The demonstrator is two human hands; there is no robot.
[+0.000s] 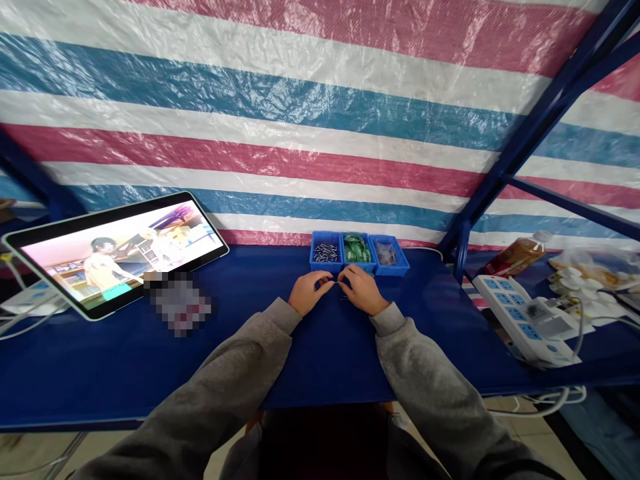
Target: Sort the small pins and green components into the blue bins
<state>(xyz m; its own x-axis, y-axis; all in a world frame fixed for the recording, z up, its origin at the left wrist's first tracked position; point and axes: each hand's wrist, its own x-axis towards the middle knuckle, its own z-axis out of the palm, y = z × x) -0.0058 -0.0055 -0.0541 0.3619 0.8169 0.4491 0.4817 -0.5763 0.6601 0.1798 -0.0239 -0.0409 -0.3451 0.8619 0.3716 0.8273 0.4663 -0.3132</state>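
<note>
My left hand (311, 292) and my right hand (364, 291) are close together above the blue table, fingertips almost meeting. Thumb and fingers are pinched on each hand; whatever sits between them is too small to make out. Just beyond my hands, three small blue bins stand side by side. The left bin (315, 265) holds many small dark and silvery pieces, perhaps screws. Green pieces, some in clear plastic, fill the middle bin (369, 267). In the right bin (393, 271) lie clear or whitish small pieces.
A tablet (155, 293) playing a video leans at the left, beside a blurred-out item (181, 307). To the right are a white power strip (515, 313) with plugs, a bottle of amber drink (517, 255) and plastic bags. A blue metal frame (505, 153) rises before a striped tarp (300, 100).
</note>
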